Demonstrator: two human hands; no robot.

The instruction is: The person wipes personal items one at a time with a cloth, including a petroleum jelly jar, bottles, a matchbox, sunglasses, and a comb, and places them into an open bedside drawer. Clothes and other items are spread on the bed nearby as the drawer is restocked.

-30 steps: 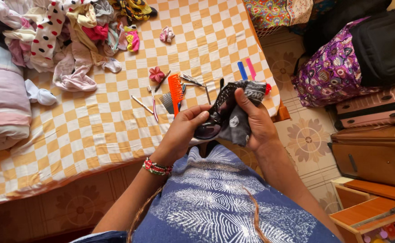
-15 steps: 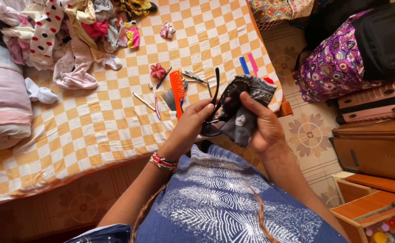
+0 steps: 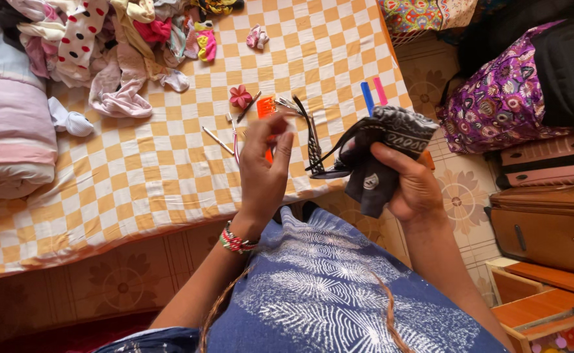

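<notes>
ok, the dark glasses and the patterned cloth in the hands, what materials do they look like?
Dark sunglasses: probably glossy black plastic; the thin arms look rigid and catch light. Dark grey patterned cloth: soft woven fabric, matte, bunching and folding in the right hand. Left hand sits beside the frame; contact is unclear.

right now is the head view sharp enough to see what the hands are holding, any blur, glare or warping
Head view: soft, even daylight, no harsh glare on the checked bedcover. The left hand and right hand look sharp, with no motion blur. The dark sunglasses and dark patterned cloth read clearly. Wide-lens bending shows at the edges, near the suitcases.
</notes>
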